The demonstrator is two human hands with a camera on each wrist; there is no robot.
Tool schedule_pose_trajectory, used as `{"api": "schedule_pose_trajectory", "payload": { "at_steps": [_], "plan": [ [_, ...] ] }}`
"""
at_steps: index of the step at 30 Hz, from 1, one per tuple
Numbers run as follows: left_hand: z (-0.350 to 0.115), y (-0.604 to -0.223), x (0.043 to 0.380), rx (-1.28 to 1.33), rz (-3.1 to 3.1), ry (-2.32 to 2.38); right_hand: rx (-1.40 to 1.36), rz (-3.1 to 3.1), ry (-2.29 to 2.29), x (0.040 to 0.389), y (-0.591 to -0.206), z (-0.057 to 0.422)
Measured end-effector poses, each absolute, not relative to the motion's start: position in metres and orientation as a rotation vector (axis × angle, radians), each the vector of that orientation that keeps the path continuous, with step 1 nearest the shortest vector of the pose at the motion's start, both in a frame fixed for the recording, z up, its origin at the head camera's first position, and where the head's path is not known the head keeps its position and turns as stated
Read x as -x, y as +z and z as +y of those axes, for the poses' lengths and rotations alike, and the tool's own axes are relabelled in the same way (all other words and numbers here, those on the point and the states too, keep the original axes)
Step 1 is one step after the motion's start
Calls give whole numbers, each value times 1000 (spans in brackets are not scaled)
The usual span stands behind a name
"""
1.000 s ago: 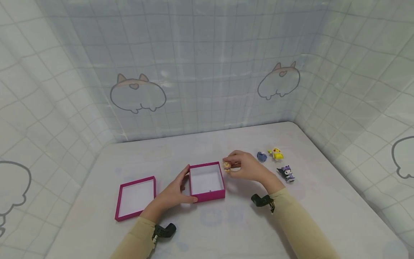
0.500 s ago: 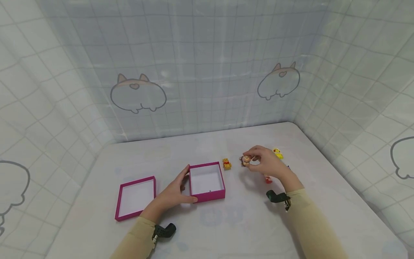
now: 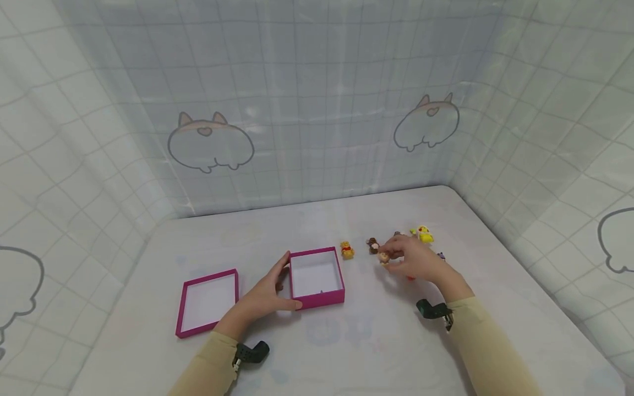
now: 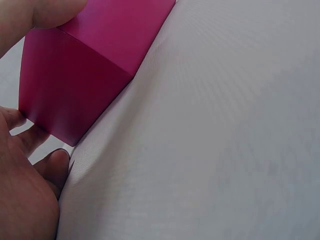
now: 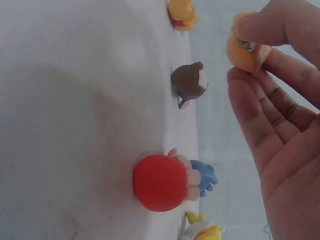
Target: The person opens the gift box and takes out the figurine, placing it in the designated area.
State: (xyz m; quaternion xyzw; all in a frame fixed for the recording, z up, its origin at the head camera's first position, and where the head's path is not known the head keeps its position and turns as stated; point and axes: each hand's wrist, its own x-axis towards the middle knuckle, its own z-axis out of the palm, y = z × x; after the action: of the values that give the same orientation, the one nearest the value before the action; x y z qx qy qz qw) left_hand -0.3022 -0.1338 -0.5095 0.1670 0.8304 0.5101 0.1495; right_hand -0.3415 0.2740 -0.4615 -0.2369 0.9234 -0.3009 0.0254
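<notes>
My left hand (image 3: 264, 294) grips the left side of an open magenta box (image 3: 322, 300) with a white inside; the left wrist view shows a thumb on one wall of the box (image 4: 75, 85) and fingertips at another. Between thumb and fingers my right hand (image 3: 413, 258) pinches a small tan-orange figurine (image 5: 242, 52), held off the table. Beside it sits a brown figurine (image 3: 372, 245). A yellow bear figurine (image 3: 346, 250) in a red top stands near the box's right wall. Under the right hand a red-bodied figurine (image 5: 160, 182) is mostly hidden in the head view.
A shallow magenta lid (image 3: 208, 302) lies left of the box, partly behind the left forearm. Toward the right are a yellow figurine (image 3: 424, 235), a blue figurine (image 5: 204, 176) and a mostly covered purple one (image 3: 441, 256). Patterned curtains (image 3: 317, 110) surround the white table.
My right hand has moved right, from beside the box, with a small tan figurine in its fingers. The bear and brown figurines have come into sight. The left hand and box stay put.
</notes>
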Motion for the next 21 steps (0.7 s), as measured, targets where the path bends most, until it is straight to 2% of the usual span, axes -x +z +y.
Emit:
{"api": "schedule_pose_trajectory", "payload": {
  "at_steps": [21],
  "plan": [
    [-135,-510,304,-498,2370,1473,828,2753,-637,341,-470,265]
  ]
}}
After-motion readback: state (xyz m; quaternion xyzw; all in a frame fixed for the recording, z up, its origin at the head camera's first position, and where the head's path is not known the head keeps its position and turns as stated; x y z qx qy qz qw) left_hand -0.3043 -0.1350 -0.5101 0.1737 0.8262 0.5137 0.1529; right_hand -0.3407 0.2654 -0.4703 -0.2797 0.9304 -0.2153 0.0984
